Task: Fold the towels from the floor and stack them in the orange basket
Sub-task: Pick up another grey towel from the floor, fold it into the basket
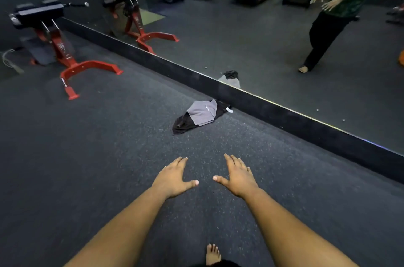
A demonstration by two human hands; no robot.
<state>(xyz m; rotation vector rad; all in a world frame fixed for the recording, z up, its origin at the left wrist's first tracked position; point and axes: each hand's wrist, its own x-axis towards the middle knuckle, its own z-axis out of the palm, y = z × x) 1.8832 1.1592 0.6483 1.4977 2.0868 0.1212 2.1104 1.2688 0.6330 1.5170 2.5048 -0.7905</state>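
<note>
Left hand (172,179), right hand (237,176): outstretched, fingers spread, empty. Grey towel (201,113) atop black towel (185,123), crumpled on floor beside mirror base (284,113), well ahead. Orange basket unseen. Advice: step closer, lift grey by corners.

Dark speckled floor (109,168) — grey towel (202,112) atop black towel (185,123), red-framed bench (65,56), one bare foot (213,254).
</note>
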